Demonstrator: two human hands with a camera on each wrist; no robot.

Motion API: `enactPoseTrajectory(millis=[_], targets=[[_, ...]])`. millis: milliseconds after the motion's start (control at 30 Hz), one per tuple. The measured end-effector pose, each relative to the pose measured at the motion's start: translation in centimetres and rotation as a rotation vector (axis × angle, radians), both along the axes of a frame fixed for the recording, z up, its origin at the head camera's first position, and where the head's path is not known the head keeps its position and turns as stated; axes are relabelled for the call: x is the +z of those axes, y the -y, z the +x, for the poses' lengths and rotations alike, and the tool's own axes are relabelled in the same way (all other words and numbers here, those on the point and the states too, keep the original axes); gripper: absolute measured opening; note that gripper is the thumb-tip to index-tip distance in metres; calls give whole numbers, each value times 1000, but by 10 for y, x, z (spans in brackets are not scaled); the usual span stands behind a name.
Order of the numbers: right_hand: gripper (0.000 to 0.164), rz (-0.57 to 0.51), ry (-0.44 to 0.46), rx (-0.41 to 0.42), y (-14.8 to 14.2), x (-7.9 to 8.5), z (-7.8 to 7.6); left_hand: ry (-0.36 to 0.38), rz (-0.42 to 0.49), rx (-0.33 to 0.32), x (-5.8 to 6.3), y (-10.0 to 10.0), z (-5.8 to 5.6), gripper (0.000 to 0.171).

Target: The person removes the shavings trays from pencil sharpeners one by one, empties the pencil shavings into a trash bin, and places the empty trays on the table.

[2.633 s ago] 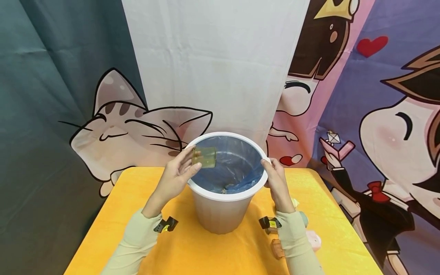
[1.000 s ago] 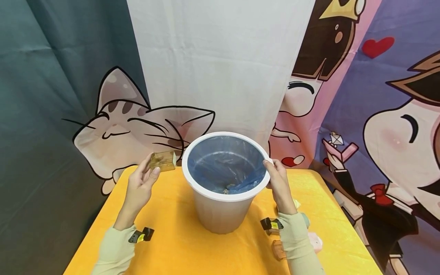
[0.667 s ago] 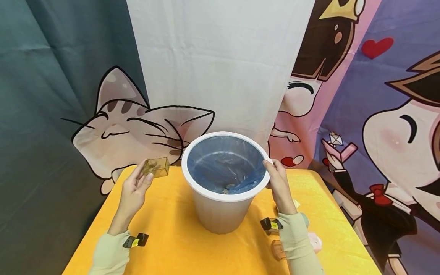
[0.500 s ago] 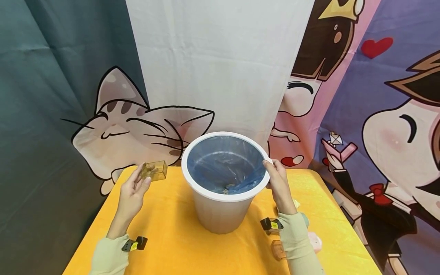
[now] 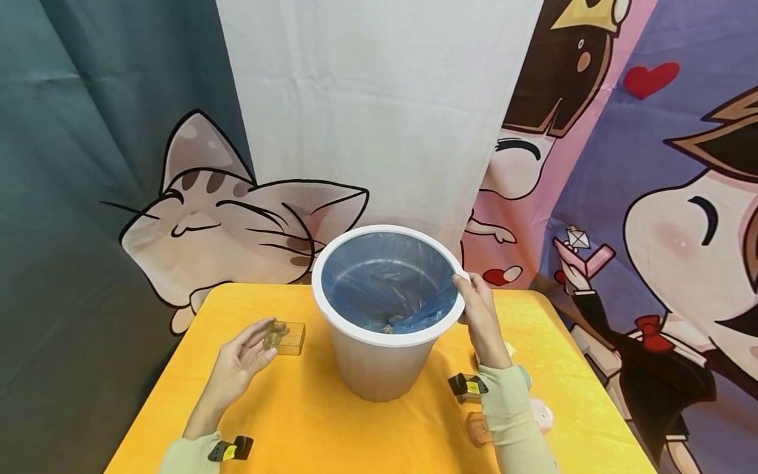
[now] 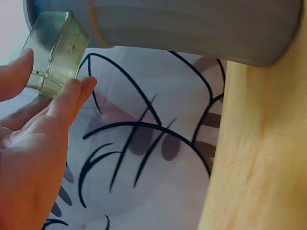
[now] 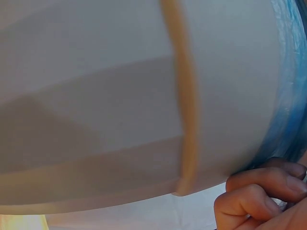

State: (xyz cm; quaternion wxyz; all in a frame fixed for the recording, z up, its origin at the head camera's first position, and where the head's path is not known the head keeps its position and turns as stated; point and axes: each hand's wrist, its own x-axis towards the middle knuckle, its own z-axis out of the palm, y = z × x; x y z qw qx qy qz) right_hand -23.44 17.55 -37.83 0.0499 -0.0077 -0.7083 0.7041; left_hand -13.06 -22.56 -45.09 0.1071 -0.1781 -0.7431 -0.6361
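Observation:
My left hand (image 5: 237,365) pinches a see-through, yellowish-green rectangular plastic box (image 5: 289,338) by its left end, between thumb and fingers. The box is low over the table's left half, left of a white trash bin (image 5: 379,368). In the left wrist view the box (image 6: 57,52) overlaps the bin's side (image 6: 192,28). On the bin's right, my right hand (image 5: 481,316) grips the white rim, thumb on top. A blue plastic bag (image 5: 379,283) lines the bin, with a little crumpled matter at the bottom. Curled fingers (image 7: 254,196) show below the rim in the right wrist view.
Beside and partly behind the right forearm lie an orange see-through piece (image 5: 477,428), a pink piece (image 5: 541,415) and a few other small items. A yellow cloth (image 5: 331,434) covers the table. Cartoon-printed curtains (image 5: 379,118) hang behind it.
My left hand first carried the box leftward from over the bin's rim, then lowered it toward the table and slightly right. My right hand stays on the rim; the bin barely moves.

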Motion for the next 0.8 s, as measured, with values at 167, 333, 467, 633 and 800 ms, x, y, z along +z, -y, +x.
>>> enactPoseTrajectory(millis=[167,333,467,633,800], targets=[[38,-14,7,-2,0,1,0,97,30,-36,-13,-1,5,51],[40,-21,9,4,0,1,-1,165,103,-115,-27,-6,10,51],[41,-26,9,8,0,1,0,241,116,-123,-38,-14,11,54],[44,-31,-2,22,-1,0,0,287,57,-163,-52,-30,10,59],[46,-26,2,22,-2,0,0,242,12,-197,-66,-43,10,60]])
